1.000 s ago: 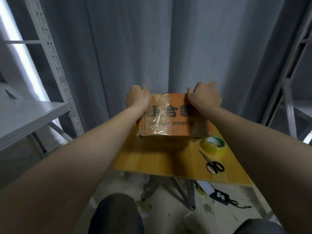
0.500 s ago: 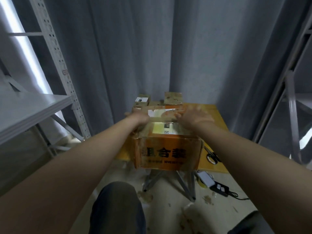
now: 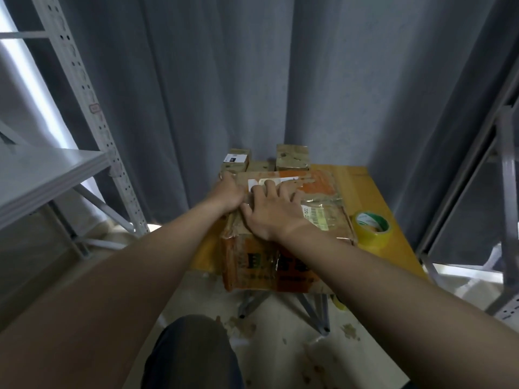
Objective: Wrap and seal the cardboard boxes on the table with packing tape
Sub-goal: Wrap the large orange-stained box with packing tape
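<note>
An orange and brown cardboard box (image 3: 323,209) with clear tape and shipping labels lies on the yellow table (image 3: 373,197), its near face hanging past the table's front edge. My right hand (image 3: 273,211) lies flat on the box's top left part, fingers spread. My left hand (image 3: 229,189) rests at the box's far left edge, its fingers reaching over the corner. A roll of yellowish packing tape (image 3: 372,230) stands on the table just right of the box.
Three small cardboard boxes (image 3: 292,158) stand behind the big box at the table's far edge, against a grey curtain. Metal shelving stands at left (image 3: 84,88) and right (image 3: 505,175). My knee (image 3: 191,355) is below the table's folding legs.
The box was held up on edge, then tipped down flat onto the table. My hands moved from its upper corners to its top, the right hand now spread flat at the left part.
</note>
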`<state>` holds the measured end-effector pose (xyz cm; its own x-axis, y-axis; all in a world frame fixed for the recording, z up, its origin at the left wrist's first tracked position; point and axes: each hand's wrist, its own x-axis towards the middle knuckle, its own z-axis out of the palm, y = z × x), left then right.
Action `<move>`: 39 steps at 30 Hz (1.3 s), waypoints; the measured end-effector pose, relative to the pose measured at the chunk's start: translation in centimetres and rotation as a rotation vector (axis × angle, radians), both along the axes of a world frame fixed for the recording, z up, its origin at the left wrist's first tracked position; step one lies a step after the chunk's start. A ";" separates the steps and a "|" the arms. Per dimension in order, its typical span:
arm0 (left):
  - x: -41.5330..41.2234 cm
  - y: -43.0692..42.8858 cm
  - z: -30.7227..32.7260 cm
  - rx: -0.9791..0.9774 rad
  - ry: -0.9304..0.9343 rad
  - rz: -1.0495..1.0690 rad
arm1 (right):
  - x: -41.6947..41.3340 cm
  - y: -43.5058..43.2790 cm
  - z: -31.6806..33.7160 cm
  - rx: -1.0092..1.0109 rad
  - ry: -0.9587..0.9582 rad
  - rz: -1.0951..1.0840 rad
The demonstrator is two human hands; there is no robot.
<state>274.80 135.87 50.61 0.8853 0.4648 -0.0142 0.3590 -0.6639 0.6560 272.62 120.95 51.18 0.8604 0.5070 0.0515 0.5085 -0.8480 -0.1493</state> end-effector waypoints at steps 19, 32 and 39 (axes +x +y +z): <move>6.6 0.3 -1.0 0.252 -0.064 -0.137 | 8.5 2.4 -1.3 -0.013 -0.090 -0.115; 9.4 -0.8 -0.2 0.476 0.096 -0.058 | 16.4 4.7 -0.4 0.032 -0.186 -0.211; 10.3 -1.2 -0.2 0.659 0.243 -0.082 | 19.7 5.7 -0.6 0.074 -0.147 -0.275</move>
